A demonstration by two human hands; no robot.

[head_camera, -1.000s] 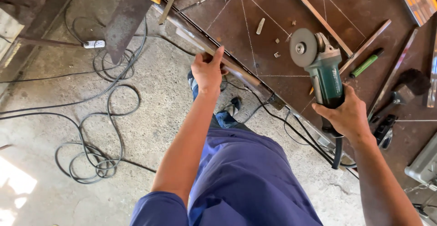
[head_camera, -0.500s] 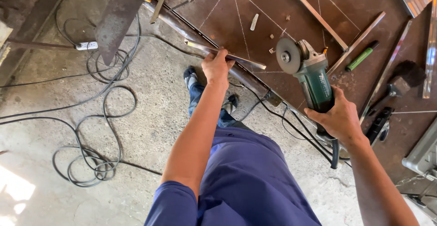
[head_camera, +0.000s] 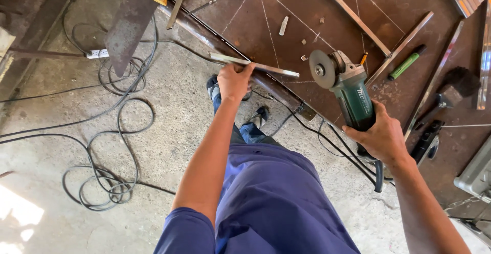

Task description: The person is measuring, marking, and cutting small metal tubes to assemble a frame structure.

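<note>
Person wears a blue short-sleeved shirt, sleeves ending at the upper arm; forearms bare, left hand (head_camera: 233, 82) and right hand (head_camera: 381, 136) ungloved; blue jeans below, dark shoes on both feet

A rough grey concrete floor (head_camera: 76, 131) fills the left side, strewn with looping black cables (head_camera: 110, 180) and 1 white power strip (head_camera: 97, 53). A rusty brown steel worktable (head_camera: 286, 8), scored with chalk lines, spans the upper right. Bright sunlight (head_camera: 18, 213) patches the floor at the lower left corner.
</note>
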